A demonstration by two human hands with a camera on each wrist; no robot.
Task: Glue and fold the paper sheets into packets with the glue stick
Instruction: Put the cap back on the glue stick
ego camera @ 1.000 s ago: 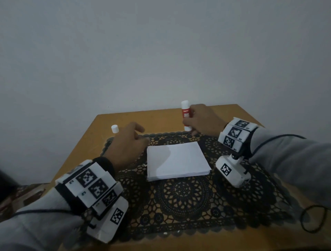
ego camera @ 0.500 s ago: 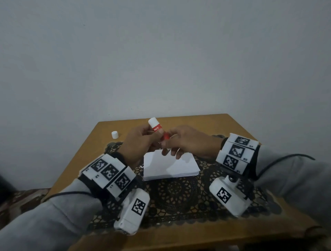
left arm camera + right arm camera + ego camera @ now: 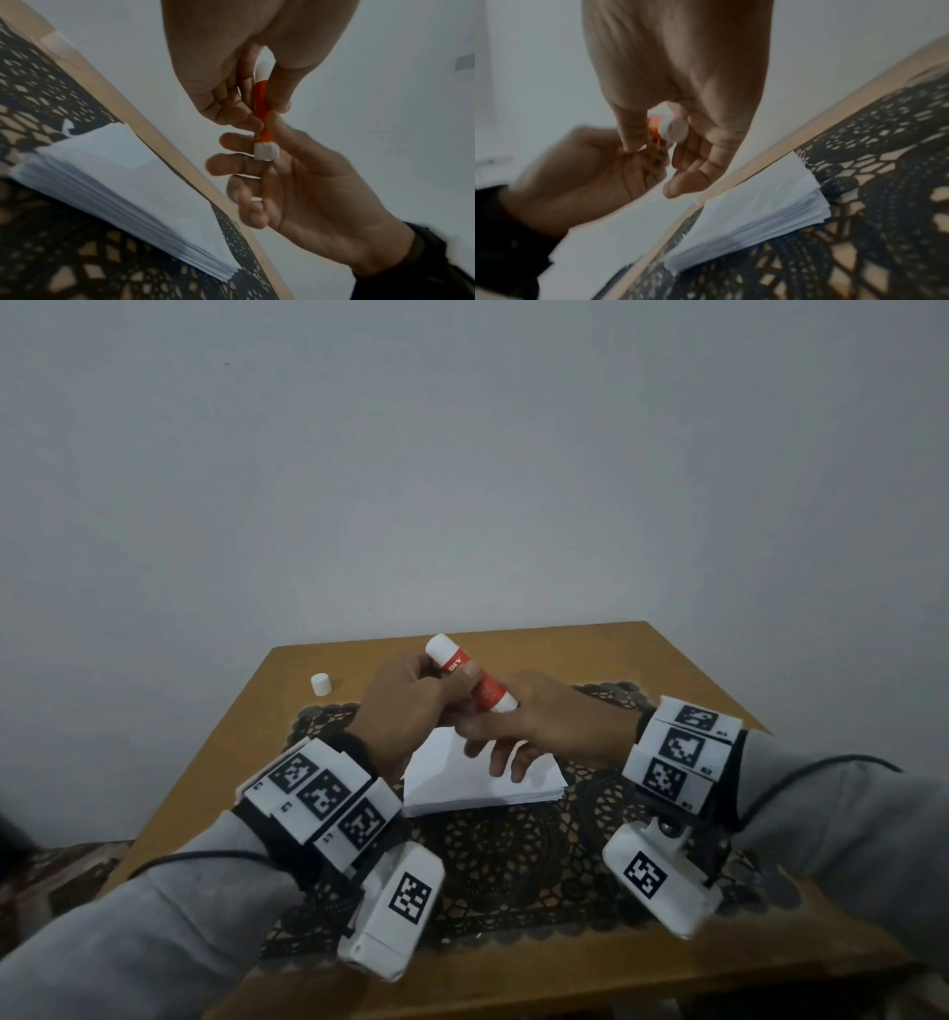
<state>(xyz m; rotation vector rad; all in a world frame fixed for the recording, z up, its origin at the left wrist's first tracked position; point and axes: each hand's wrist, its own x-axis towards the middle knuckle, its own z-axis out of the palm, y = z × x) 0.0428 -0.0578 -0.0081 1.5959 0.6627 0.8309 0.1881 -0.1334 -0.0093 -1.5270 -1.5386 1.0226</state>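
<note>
A red glue stick point(image 3: 475, 677) with white ends is held tilted in the air above the stack of white paper sheets point(image 3: 482, 791). My left hand point(image 3: 436, 695) pinches its upper part, thumb and fingers curled round the red barrel point(image 3: 259, 101). My right hand point(image 3: 513, 726) pinches its lower white end point(image 3: 675, 130), with the other fingers spread over the paper. In the left wrist view the right hand point(image 3: 295, 172) comes in from below. The paper stack point(image 3: 770, 207) lies on a black lace mat point(image 3: 513, 855).
A small white cap point(image 3: 321, 684) stands alone on the wooden table point(image 3: 590, 654) at the far left. The table's back edge meets a plain white wall. Black cables run along both grey sleeves.
My right hand lifted the glue stick from the far side of the table and brought it over the paper. My left hand came across and took hold of it too.
</note>
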